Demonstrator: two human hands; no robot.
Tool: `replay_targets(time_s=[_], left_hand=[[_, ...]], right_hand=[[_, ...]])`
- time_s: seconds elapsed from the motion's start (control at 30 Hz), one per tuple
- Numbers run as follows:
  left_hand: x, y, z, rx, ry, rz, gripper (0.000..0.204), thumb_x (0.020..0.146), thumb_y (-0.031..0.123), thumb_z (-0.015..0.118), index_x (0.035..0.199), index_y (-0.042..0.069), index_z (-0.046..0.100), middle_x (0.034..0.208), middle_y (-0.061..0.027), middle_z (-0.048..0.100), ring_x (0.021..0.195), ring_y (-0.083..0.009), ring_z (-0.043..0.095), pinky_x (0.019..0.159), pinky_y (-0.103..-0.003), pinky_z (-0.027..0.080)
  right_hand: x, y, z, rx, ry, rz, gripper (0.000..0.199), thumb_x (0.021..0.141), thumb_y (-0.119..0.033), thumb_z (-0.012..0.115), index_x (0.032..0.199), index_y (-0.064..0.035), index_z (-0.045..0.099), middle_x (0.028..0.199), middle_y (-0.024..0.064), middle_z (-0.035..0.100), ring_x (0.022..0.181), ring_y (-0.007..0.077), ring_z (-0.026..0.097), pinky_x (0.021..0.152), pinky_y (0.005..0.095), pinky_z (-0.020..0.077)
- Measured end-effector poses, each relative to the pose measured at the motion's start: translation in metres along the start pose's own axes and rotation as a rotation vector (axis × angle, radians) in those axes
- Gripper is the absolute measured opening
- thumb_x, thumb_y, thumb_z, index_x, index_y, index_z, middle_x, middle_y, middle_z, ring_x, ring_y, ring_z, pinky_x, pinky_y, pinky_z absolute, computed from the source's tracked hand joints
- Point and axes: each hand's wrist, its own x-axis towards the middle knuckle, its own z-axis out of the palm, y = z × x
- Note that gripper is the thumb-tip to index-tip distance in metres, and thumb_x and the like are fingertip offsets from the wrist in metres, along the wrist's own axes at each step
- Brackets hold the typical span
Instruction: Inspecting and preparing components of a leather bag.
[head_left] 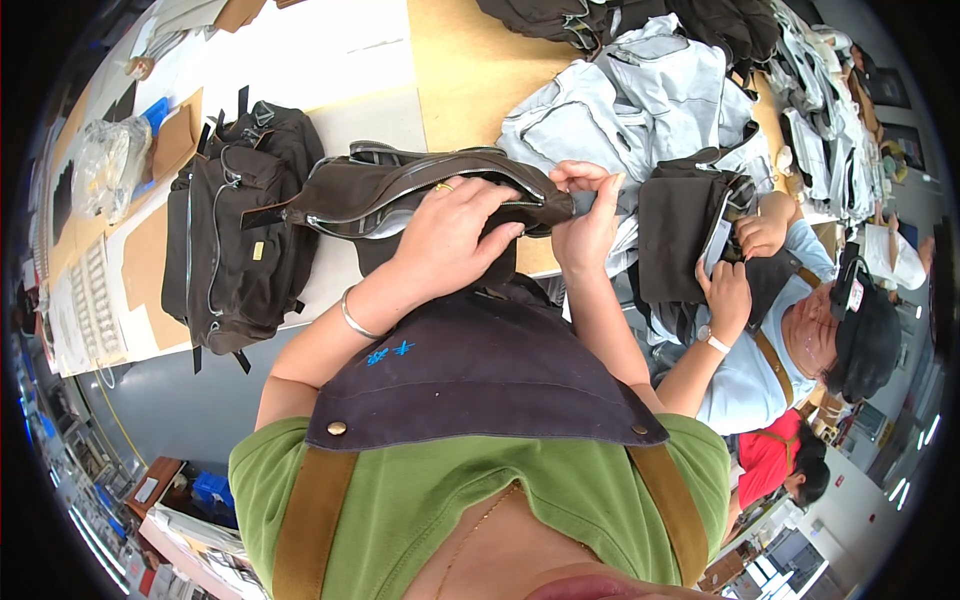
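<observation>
A dark brown fabric bag (345, 195) with a long zip along its top lies before me at the table's near edge. Its zip is undone, so the opening gapes. My left hand (450, 240) rests over this opening, fingers dipping in and thumb outside, gripping the near edge. At the bag's right end my right hand (585, 225) pinches a grey tab (582, 203) between thumb and fingers. Part of the tab is hidden by the fingers. What lies inside the bag cannot be made out.
Another dark brown bag (240, 230) stands to the left. Pale grey fabric pieces (640, 100) are heaped at the far right. Beside me on the right, a co-worker's hands (735, 285) handle a dark bag (682, 235). A clear plastic bag (108, 165) lies far left.
</observation>
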Motion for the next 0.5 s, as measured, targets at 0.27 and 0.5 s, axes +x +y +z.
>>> replay_targets(time_s=[0.27,0.5], left_hand=[[0.009,0.002,0.035,-0.47,0.089,-0.138,0.02,0.076,0.018,0.062,0.084,0.0,0.058,0.088,-0.0115,0.057,0.084,-0.0283,0.054,0.073,-0.037,0.041],[0.009,-0.001,0.037,-0.554,0.117,-0.164,0.018,0.076,0.015,0.064,0.075,-0.002,0.058,0.078,-0.0121,0.059,0.074,-0.0272,0.056,0.067,-0.034,0.043]], right_hand=[[-0.011,0.001,0.002,-0.021,-0.077,-0.147,0.05,0.096,-0.036,0.02,0.085,0.0003,0.052,0.083,0.0124,0.056,0.076,0.0158,0.05,0.07,0.0276,0.0399],[-0.014,0.008,-0.007,-0.056,-0.155,-0.255,0.043,0.096,-0.03,0.025,0.086,0.0009,0.053,0.086,0.0123,0.053,0.076,0.0158,0.049,0.071,0.0276,0.04]])
